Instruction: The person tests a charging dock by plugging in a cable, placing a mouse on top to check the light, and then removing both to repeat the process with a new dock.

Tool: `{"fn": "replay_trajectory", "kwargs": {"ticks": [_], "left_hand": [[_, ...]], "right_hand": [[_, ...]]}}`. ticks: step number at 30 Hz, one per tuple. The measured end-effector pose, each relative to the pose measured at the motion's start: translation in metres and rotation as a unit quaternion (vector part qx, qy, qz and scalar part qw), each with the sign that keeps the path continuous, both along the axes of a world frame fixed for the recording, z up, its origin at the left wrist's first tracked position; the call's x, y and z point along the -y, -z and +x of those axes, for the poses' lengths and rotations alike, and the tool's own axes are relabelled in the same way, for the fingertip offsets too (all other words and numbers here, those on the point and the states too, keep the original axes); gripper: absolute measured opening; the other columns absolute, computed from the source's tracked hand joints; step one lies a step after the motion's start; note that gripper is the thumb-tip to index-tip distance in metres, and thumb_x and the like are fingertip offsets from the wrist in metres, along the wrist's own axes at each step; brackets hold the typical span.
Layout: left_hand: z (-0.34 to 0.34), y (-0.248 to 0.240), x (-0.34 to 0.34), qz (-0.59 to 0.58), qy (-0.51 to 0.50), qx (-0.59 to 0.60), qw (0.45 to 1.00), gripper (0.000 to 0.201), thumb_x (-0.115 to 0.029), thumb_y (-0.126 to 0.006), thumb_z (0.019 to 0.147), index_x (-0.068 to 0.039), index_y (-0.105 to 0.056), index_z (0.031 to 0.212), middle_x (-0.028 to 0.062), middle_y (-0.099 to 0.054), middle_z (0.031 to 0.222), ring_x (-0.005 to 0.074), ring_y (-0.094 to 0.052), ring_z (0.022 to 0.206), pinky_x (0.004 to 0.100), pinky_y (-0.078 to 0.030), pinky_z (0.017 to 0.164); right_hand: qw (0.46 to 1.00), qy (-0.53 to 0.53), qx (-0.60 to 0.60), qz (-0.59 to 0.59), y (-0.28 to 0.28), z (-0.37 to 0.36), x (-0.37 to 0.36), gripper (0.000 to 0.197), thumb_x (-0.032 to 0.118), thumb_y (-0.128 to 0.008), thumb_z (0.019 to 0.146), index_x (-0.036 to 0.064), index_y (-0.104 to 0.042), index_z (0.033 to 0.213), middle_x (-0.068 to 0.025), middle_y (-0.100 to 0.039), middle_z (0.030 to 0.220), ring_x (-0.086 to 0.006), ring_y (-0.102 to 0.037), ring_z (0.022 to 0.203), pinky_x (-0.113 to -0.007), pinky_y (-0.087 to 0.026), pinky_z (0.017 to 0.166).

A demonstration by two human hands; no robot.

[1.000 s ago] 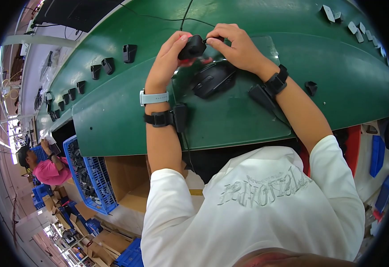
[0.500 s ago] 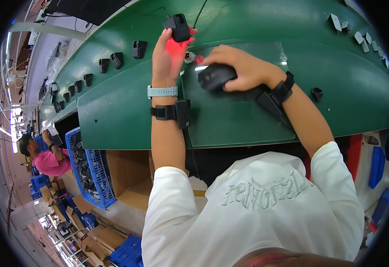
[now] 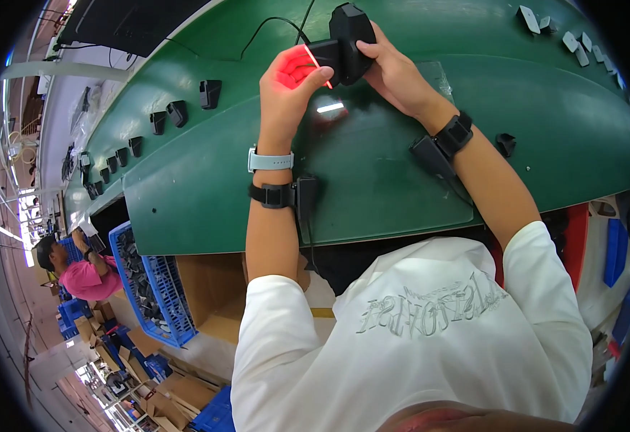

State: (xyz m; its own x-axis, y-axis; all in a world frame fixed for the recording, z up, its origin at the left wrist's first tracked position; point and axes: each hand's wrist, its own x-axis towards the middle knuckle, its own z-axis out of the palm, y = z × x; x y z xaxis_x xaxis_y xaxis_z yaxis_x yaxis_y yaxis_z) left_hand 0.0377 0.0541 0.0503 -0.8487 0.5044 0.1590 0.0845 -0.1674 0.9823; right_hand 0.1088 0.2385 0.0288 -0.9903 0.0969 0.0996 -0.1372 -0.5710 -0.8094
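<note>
Beyond the middle of the bench, both hands are raised close together. My left hand [image 3: 292, 81] pinches a small black box-shaped casing [image 3: 325, 59]; a bright red strip along its near edge lights my curled fingers. My right hand [image 3: 400, 78] grips a larger black angular housing [image 3: 351, 39] from its right side. The two black parts appear to meet, though whether they are joined I cannot tell. Below them a clear sheet [image 3: 390, 183] lies on the green bench [image 3: 199, 183].
Several black casings [image 3: 177, 113] stand in a row along the left of the bench. A small black part [image 3: 506, 144] lies at right, with pale pieces [image 3: 528, 19] far right. Below the bench's left edge are a blue crate [image 3: 158, 295] and a cardboard box [image 3: 210, 291]. A person in pink [image 3: 88, 277] sits left.
My right hand has lifted the black housing up and away from me to the casing in my left hand. My left hand has moved right and turned, and the lit red strip now shows.
</note>
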Motion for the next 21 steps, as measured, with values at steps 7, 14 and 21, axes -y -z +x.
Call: {"fn": "replay_trajectory", "kwargs": {"ticks": [7, 14, 21], "left_hand": [[-0.003, 0.010, -0.002, -0.006, 0.003, -0.025, 1.000, 0.048, 0.001, -0.083, 0.084, 0.005, -0.060, 0.126, 0.0071, -0.070, 0.099, 0.0164, -0.070, 0.092, 0.0300, -0.059, 0.084], [-0.012, 0.017, 0.009, -0.046, 0.082, 0.046, 0.994, 0.049, 0.007, -0.080, 0.081, 0.005, -0.059, 0.126, 0.0090, -0.070, 0.108, 0.0182, -0.070, 0.099, 0.0319, -0.059, 0.087], [-0.003, 0.017, 0.001, -0.002, 0.094, 0.040, 0.995, 0.052, 0.011, -0.081, 0.076, 0.002, -0.060, 0.123, 0.0099, -0.071, 0.116, 0.0203, -0.069, 0.104, 0.0347, -0.059, 0.091]], "right_hand": [[0.993, 0.053, -0.068, 0.079, 0.008, -0.005, -0.001, 0.053, 0.014, -0.054, 0.103, 0.0049, -0.037, 0.152, -0.0089, -0.054, 0.138, -0.0204, -0.056, 0.126, -0.037, -0.044, 0.110], [0.855, 0.222, -0.176, 0.435, 0.007, 0.005, -0.004, 0.074, 0.025, -0.084, 0.083, 0.0066, -0.051, 0.146, -0.0084, -0.058, 0.137, -0.0219, -0.059, 0.122, -0.038, -0.049, 0.102], [0.806, 0.251, -0.245, 0.477, -0.001, 0.010, -0.003, 0.074, 0.027, -0.090, 0.076, 0.0091, -0.058, 0.141, -0.0100, -0.060, 0.132, -0.0274, -0.059, 0.121, -0.039, -0.049, 0.102]]}}
